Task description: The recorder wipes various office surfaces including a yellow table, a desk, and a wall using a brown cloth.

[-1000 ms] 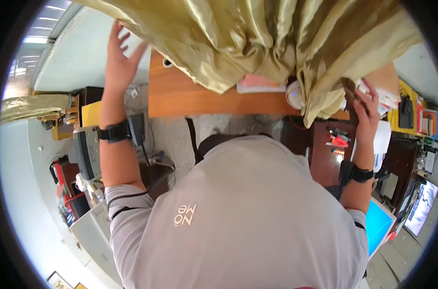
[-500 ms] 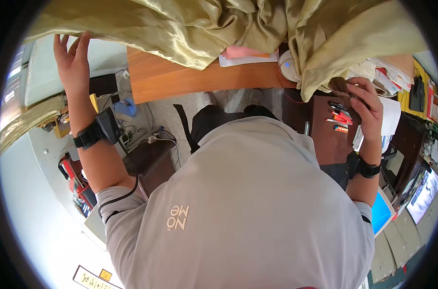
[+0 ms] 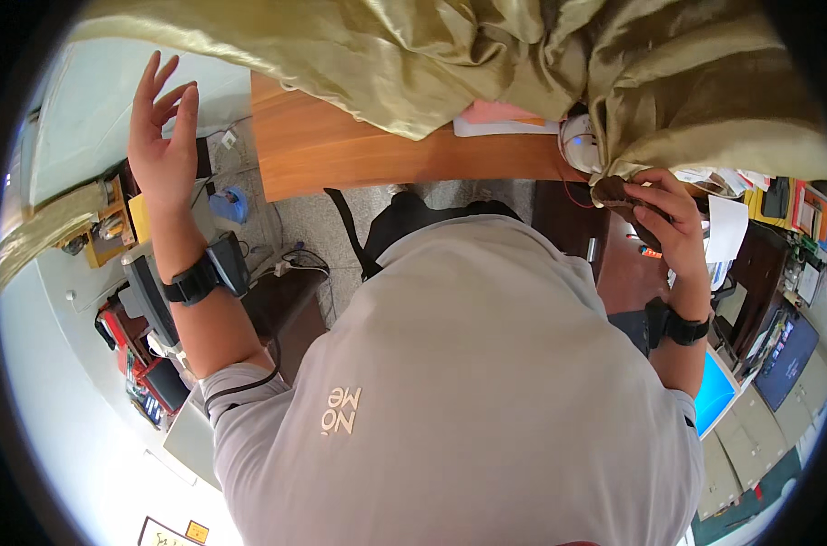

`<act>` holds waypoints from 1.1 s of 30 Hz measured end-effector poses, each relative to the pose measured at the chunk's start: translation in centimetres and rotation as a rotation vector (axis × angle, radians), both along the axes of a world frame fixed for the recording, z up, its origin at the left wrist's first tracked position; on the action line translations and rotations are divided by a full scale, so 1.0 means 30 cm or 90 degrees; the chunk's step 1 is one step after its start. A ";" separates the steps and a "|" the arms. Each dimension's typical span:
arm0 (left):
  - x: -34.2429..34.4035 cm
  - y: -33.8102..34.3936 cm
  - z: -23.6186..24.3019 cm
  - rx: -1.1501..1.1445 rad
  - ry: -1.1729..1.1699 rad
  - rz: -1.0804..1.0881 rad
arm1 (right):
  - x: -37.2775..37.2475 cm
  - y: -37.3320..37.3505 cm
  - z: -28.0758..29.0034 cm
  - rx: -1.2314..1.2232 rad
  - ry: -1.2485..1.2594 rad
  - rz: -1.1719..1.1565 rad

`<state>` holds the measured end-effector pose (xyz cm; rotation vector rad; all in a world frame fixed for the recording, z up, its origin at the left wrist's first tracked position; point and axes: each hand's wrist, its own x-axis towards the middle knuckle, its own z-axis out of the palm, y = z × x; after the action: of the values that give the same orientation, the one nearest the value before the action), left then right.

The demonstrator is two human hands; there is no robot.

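While our right hand has its bent fingers and thumb pressed around a dark brown strip, our left hand is raised with the fingers loosely apart, and it grips nothing. We see its fingertips just beside the lower edge of the gold curtain; whether they touch, we cannot tell. This curtain hangs in folds above the wooden desk, and its right part reaches the brown strip. Near there we notice a white round device with a blue light.
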<state>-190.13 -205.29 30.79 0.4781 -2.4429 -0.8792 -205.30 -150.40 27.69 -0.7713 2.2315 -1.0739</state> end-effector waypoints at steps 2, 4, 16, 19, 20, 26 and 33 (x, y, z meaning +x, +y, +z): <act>0.048 -0.063 -0.011 0.028 -0.008 0.026 | 0.016 -0.060 0.013 0.002 0.004 0.001; 0.106 -0.138 -0.036 0.018 -0.015 0.056 | 0.024 -0.135 0.038 -0.013 -0.049 -0.007; 0.526 -0.532 -0.164 0.123 0.011 0.163 | 0.057 -0.781 0.202 -0.068 -0.183 0.199; 0.636 -0.605 -0.203 0.138 -0.030 0.204 | 0.108 -0.951 0.199 -0.026 -0.173 0.255; 0.662 -0.620 -0.216 0.137 -0.015 0.208 | 0.117 -1.008 0.198 -0.001 -0.190 0.289; 0.805 -0.678 -0.303 0.210 -0.019 0.286 | 0.216 -1.349 0.199 -0.069 -0.221 0.337; 0.879 -0.739 -0.412 0.269 0.001 0.289 | 0.105 -1.652 0.112 -0.265 -0.281 0.151</act>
<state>-163.75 -227.45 18.43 1.1271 -2.0096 -1.1801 -202.16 -199.95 31.03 -0.8424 1.5300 -1.4453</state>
